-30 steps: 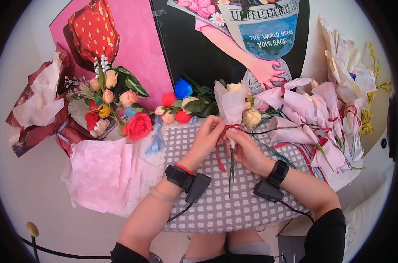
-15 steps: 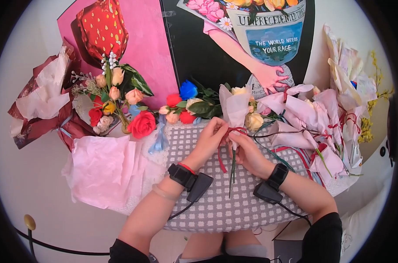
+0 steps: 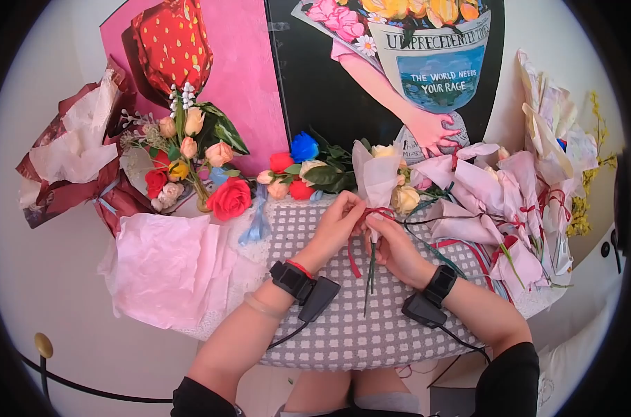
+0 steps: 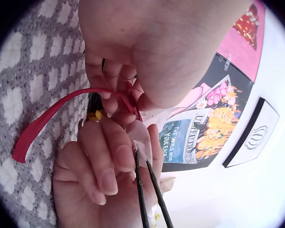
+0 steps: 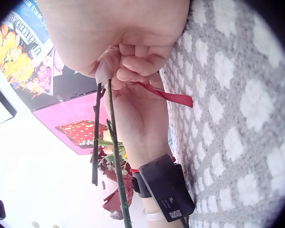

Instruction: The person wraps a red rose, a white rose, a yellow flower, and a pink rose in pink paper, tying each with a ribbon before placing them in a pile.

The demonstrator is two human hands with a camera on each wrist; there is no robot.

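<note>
A small bouquet wrapped in pale pink paper (image 3: 377, 172) stands upright between both hands. My right hand (image 3: 399, 251) grips the gathered paper just above the green stems (image 5: 118, 171), which point down toward me. The left hand (image 3: 338, 224) pinches a red ribbon (image 4: 57, 109) with thumb and fingertips, right at the neck of the wrap. A loose tail of that ribbon hangs below the left fingers over the checked cloth. In the left wrist view the two hands' fingers meet close together around the wrap, partly hiding the ribbon's loop.
Pink paper sheets (image 3: 164, 272) lie stacked at left, near a dark red wrapped bouquet (image 3: 76, 163). Loose artificial flowers (image 3: 228, 198) line the back of the cloth (image 3: 329, 320). Several pink-wrapped bouquets (image 3: 477, 177) and ribbon strands (image 3: 484, 260) occupy the right side.
The head view has shifted a little, so the scene sits slightly lower and to the right. Both hands keep nearly the same hold at the ribboned neck of the bouquet.
</note>
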